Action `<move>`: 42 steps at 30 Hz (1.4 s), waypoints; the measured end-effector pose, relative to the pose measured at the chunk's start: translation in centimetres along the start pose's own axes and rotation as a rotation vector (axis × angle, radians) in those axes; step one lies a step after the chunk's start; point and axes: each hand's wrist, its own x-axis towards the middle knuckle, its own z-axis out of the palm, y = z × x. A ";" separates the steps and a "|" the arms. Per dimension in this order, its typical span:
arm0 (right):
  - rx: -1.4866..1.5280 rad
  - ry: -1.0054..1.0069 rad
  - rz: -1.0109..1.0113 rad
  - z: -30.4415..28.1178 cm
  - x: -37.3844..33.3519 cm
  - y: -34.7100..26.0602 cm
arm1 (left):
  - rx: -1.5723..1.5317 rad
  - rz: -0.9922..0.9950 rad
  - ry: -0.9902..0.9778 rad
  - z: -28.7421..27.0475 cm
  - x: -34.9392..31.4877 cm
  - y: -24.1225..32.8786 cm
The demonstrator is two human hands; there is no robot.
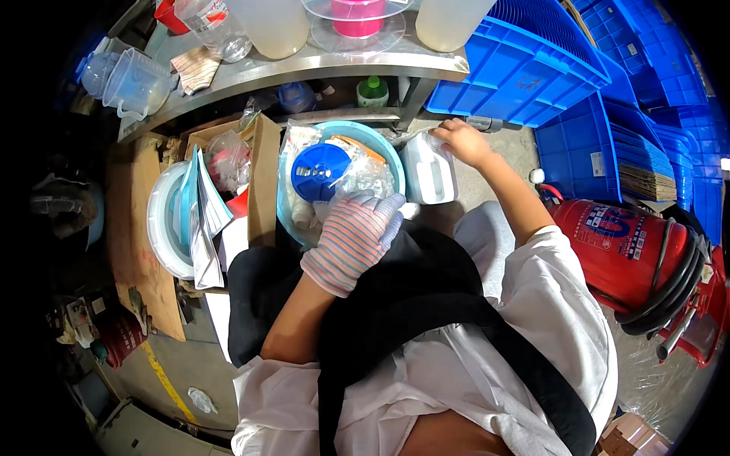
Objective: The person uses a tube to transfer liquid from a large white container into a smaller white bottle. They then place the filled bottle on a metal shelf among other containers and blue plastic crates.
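Note:
My right hand [461,143], bare, has its fingers closed over the top edge of a white plastic jug [420,178], which stands close against the right side of a light-blue basin [397,156]. In the basin lie a blue plastic spool [319,172] and crumpled clear plastic bags [366,176]. My left hand [354,242] wears a striped knit glove and rests at the basin's near side. Its fingers are curled together, and whatever is under them is hidden.
A steel table [296,72] with tubs stands ahead. An open carton [264,182] and a white bucket [169,220] are left of the basin. At right are blue crates [517,72] and a red fire extinguisher [608,247] with a black hose.

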 end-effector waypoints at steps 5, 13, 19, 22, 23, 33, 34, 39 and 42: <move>-0.098 0.013 0.037 1.1 0.2 -0.9 | 0.014 -0.038 -0.066 0.2 -1.0 0.2; 0.035 0.234 0.323 -2.4 0.6 -3.5 | 0.076 -0.180 -0.251 0.1 -1.4 -2.8; 0.345 1.079 0.429 -18.5 2.2 -1.3 | 0.119 -0.084 -0.407 0.6 -0.7 -3.3; 0.635 1.128 0.269 -25.6 7.0 -3.0 | 0.102 0.016 -0.423 1.5 0.6 -5.0; 0.694 1.074 0.259 -26.5 8.3 -2.2 | 0.077 0.028 -0.451 1.4 1.6 -5.0; 0.745 0.932 0.346 -27.8 12.4 -2.3 | -0.042 0.179 -0.473 3.0 6.7 -7.8; 0.717 0.940 0.367 -27.8 12.6 -2.2 | -0.050 0.192 -0.456 3.0 6.7 -8.1; 0.668 1.097 0.337 -26.5 13.2 -1.7 | -0.036 0.186 -0.456 2.4 6.4 -9.1; 0.836 1.058 0.194 -25.9 13.6 -2.1 | -0.028 0.161 -0.417 1.4 6.3 -9.2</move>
